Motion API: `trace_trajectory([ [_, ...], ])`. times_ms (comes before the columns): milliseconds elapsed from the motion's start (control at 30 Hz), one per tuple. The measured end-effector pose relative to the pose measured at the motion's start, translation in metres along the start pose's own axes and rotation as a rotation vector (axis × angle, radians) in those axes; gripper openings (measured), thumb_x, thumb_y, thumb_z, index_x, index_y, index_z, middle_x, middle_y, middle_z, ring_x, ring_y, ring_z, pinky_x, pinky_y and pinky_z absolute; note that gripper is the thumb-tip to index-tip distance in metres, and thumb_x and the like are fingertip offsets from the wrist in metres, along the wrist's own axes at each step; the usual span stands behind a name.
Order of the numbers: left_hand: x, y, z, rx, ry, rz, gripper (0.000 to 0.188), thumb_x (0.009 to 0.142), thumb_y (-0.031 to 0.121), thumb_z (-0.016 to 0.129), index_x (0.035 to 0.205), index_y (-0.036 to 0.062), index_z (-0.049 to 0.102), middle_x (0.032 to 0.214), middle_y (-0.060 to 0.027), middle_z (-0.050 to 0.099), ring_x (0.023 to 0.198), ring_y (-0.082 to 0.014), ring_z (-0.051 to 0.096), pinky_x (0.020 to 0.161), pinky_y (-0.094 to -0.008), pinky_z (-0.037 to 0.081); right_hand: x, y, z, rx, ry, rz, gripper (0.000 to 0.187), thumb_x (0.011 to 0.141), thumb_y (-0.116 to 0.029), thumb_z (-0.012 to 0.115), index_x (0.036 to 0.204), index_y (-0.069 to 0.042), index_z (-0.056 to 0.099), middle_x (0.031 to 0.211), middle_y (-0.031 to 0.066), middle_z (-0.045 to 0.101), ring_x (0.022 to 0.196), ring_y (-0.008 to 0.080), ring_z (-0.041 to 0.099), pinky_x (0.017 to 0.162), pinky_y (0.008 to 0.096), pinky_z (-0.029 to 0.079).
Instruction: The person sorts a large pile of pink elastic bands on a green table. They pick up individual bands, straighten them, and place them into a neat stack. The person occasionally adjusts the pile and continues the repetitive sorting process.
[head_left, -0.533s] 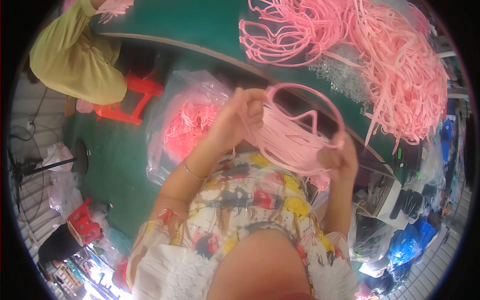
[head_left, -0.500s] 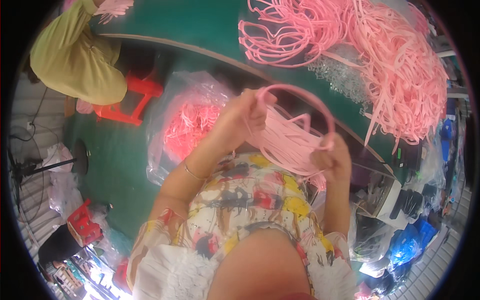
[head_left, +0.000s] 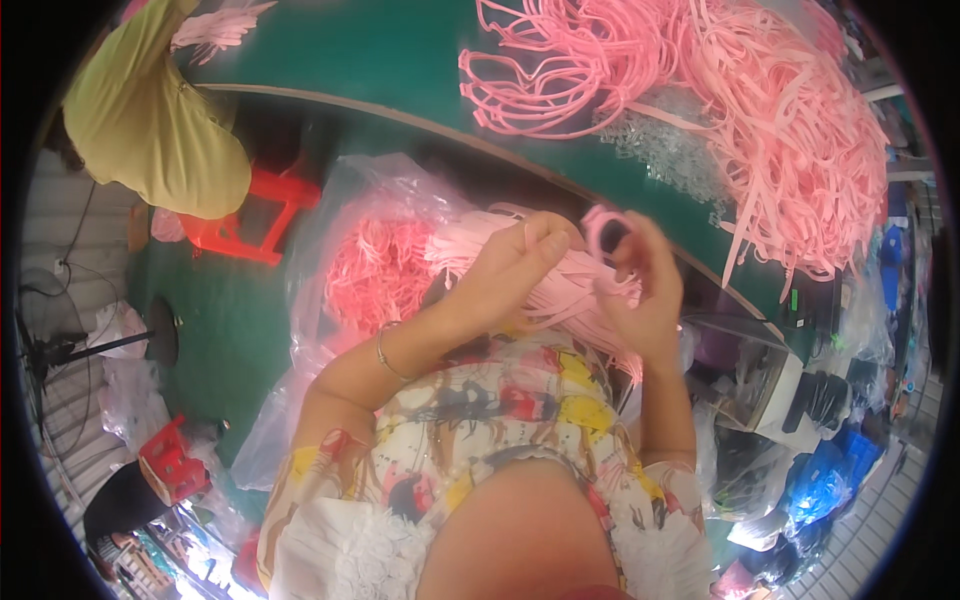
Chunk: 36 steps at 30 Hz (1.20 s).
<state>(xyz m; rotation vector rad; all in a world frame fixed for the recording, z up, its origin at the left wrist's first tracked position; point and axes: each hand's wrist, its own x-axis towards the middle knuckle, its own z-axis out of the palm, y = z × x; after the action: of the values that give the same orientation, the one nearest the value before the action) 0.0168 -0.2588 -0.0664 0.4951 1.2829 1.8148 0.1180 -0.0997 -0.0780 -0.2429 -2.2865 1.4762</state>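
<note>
Over my lap, my right hand (head_left: pixel 645 285) curls its fingers round a pink strap (head_left: pixel 597 222), which bends into a small loop beside the fingertips. Close by on the left, my left hand (head_left: pixel 525 262) is closed with thumb and fingers pressed together; whatever it pinches is hidden. Below both hands a bundle of pale pink straps (head_left: pixel 575 300) lies across my lap, its left end reaching toward a clear plastic bag. Darker pink straps (head_left: pixel 375 275) fill that bag (head_left: pixel 350 185).
Ahead, a green table (head_left: pixel 340 50) carries a large heap of pink straps (head_left: pixel 800 150), looped pink cords (head_left: pixel 560 70) and small clear plastic pieces (head_left: pixel 665 150). A person in a yellow-green top (head_left: pixel 155 120) sits at far left on a red stool (head_left: pixel 260 215).
The wide pink loop stretched between my hands has collapsed to a small curl at the right hand. My left hand has moved slightly right and down, nearer the right one.
</note>
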Motion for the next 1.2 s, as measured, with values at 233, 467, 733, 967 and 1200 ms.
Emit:
trace_trajectory([
  [233, 0.002, -0.021, -0.003, 0.201, 0.016, 0.08, 0.022, 0.086, 0.009, 0.041, 0.099, -0.0009, 0.055, 0.081, -0.0101, 0.057, 0.077, -0.0176, 0.056, 0.072, -0.0306, 0.045, 0.003, -0.011, -0.003, 0.146, -0.21, -0.016, 0.067, 0.06, -0.006, 0.071, 0.124, -0.004, 0.049, 0.081, 0.0025, 0.047, 0.061, 0.0083, 0.04, 0.054, 0.0207, 0.034],
  [467, 0.007, -0.021, -0.008, 0.406, 0.02, 0.233, 0.027, 0.08, 0.008, 0.043, 0.102, -0.0021, 0.054, 0.083, -0.0159, 0.059, 0.08, -0.0268, 0.059, 0.073, -0.0333, 0.045, 0.004, -0.015, -0.001, 0.053, -0.287, 0.001, 0.067, 0.061, -0.007, 0.07, 0.124, -0.005, 0.05, 0.079, 0.0017, 0.045, 0.06, 0.0089, 0.038, 0.053, 0.0218, 0.033],
  [733, -0.005, -0.002, -0.015, 0.215, -0.109, 0.011, 0.029, 0.09, 0.016, 0.045, 0.113, -0.0001, 0.051, 0.11, -0.0059, 0.053, 0.099, -0.0147, 0.053, 0.086, -0.0286, 0.043, -0.001, -0.015, 0.001, -0.112, -0.287, -0.013, 0.073, 0.059, -0.009, 0.072, 0.128, -0.005, 0.047, 0.082, 0.0062, 0.047, 0.07, 0.0152, 0.047, 0.06, 0.0249, 0.038],
  [967, 0.007, -0.025, -0.006, 0.49, 0.121, 0.339, 0.033, 0.093, 0.025, 0.043, 0.098, -0.0043, 0.057, 0.083, -0.0169, 0.057, 0.077, -0.0273, 0.055, 0.072, -0.0351, 0.043, 0.003, -0.033, 0.011, -0.502, -0.171, -0.282, 0.067, 0.061, -0.013, 0.07, 0.123, -0.001, 0.046, 0.09, 0.0129, 0.052, 0.086, 0.028, 0.054, 0.072, 0.0348, 0.044],
  [1200, 0.006, -0.015, -0.02, 0.324, 0.027, 0.114, 0.035, 0.093, 0.029, 0.043, 0.095, -0.0022, 0.059, 0.078, -0.009, 0.055, 0.072, -0.0156, 0.052, 0.065, -0.0305, 0.042, 0.018, -0.033, -0.008, -0.457, -0.264, -0.201, 0.048, 0.061, -0.012, 0.073, 0.106, -0.006, 0.057, 0.086, 0.0114, 0.051, 0.078, 0.0272, 0.055, 0.066, 0.0343, 0.045],
])
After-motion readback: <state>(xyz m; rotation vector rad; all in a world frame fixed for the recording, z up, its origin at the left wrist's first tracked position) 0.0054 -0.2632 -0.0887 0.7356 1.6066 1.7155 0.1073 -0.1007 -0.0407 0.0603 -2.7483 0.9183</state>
